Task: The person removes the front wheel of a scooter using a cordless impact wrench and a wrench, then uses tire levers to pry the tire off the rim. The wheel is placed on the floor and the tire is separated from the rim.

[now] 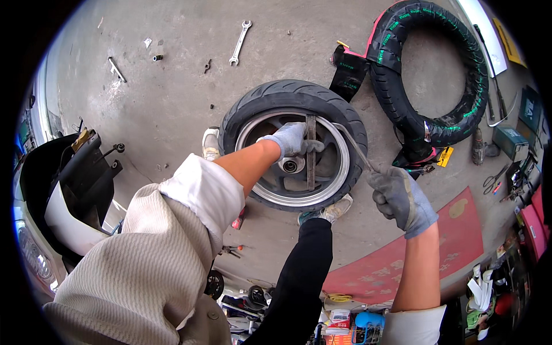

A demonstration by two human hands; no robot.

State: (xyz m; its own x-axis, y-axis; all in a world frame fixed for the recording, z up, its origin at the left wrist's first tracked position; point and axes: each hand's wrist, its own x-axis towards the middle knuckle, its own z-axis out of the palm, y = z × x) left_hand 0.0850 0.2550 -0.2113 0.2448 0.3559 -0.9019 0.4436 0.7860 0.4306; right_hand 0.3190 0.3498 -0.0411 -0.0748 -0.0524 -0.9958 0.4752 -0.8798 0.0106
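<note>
Carefully now: the wheel point(291, 165) lies flat on the floor point(172, 29) beside my shoes point(339, 208), with the tyre point(276, 92) around its silver rim point(344, 158). My right hand point(402, 200) is clenched round a curved metal lever point(357, 148), whose far end meets the tyre's inner edge at the upper right. My left hand point(290, 140) curls its fingers over a flat bar point(311, 172) lying across the wheel; how hard it squeezes, I cannot tell. To pry well, I'd judge it best to seat the lever's tip properly, lean smoothly and take small bites, sparing the rim from gouges. The left hand should steady the wheel, its fingers clear of the lever's swing.
</note>
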